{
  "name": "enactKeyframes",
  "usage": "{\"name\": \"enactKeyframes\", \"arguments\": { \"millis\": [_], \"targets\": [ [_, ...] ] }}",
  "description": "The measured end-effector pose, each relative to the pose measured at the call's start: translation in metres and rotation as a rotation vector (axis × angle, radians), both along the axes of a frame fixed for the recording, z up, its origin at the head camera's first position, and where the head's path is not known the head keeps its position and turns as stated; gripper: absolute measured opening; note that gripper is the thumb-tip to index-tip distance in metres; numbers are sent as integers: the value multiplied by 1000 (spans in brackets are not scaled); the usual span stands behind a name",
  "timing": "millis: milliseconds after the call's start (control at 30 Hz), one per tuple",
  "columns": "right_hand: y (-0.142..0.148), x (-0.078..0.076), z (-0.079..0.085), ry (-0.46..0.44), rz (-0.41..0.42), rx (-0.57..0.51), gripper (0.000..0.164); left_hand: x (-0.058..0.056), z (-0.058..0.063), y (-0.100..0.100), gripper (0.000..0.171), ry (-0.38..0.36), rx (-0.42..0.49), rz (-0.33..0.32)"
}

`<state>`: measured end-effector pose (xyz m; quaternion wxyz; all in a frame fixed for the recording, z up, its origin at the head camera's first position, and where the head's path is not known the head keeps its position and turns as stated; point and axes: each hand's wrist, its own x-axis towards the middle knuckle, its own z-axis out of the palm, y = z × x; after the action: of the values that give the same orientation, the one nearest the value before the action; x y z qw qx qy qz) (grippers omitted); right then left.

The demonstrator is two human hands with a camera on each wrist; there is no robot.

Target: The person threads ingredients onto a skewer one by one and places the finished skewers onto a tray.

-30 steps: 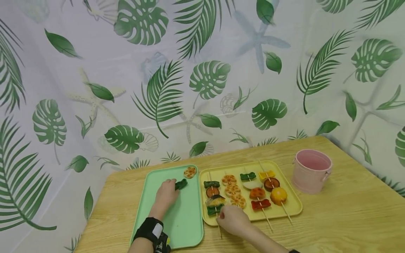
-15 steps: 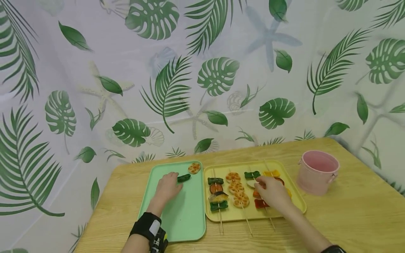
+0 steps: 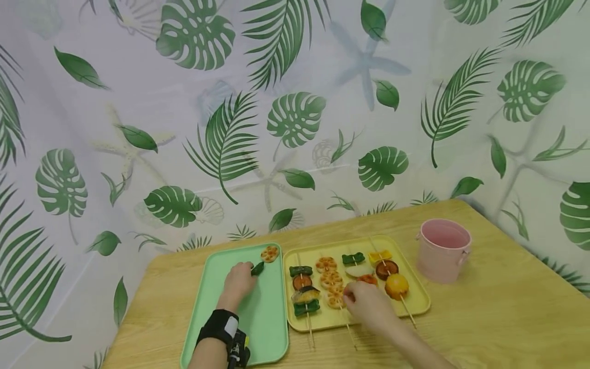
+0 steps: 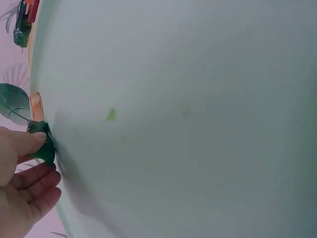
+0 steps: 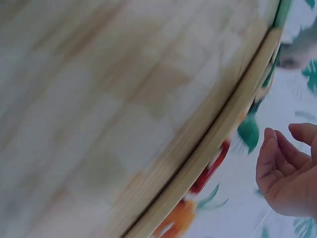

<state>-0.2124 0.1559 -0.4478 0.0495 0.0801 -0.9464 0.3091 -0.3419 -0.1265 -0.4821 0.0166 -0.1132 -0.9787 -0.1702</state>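
My left hand (image 3: 238, 281) is over the far part of the green tray (image 3: 258, 328). In the left wrist view, its thumb and fingers pinch a toy green pepper piece (image 4: 45, 145). A toy lotus root slice (image 3: 270, 253) lies just beyond, in the tray's far corner. My right hand (image 3: 371, 305) is over the yellow tray (image 3: 417, 303), between the lotus root skewer (image 3: 331, 280) and the skewer to its right, covering that one's lower part. Its fingers are loosely curled with nothing between them in the right wrist view, the thumb apart from them.
On the yellow tray, a skewer with green pepper pieces (image 3: 306, 307) lies at the left, and one with a yellow round piece (image 3: 397, 286) at the right. Sticks overhang the near rim. A pink bucket (image 3: 444, 251) stands right of the tray on the wooden table (image 3: 507, 307).
My right hand has moved from the leftmost skewer to the third one, then back left and nearer. The green pepper piece has turned more upright in my left hand.
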Motion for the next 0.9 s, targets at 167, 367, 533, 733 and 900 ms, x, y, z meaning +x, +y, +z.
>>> {"name": "enactKeyframes", "arguments": {
  "millis": [167, 367, 533, 733, 900],
  "targets": [
    [-43, -1, -13, -52, 95, 90, 37, -2, -2, 0, 28, -1, 65, -7],
    [-65, -4, -29, -27, 29, 213, 52, -3, -7, 4, 27, -25, 131, -18],
    [-67, -6, -29, -83, -10, 131, 38, -1, -9, 3, 30, -69, 203, 28],
    [-49, -6, -21, -75, -16, -91, 20, 5, 0, -2, 20, -149, 407, 126],
    [-31, -1, -9, -25, -19, -191, 9, 10, 21, -9, 34, -170, 525, 117]
  ]
}}
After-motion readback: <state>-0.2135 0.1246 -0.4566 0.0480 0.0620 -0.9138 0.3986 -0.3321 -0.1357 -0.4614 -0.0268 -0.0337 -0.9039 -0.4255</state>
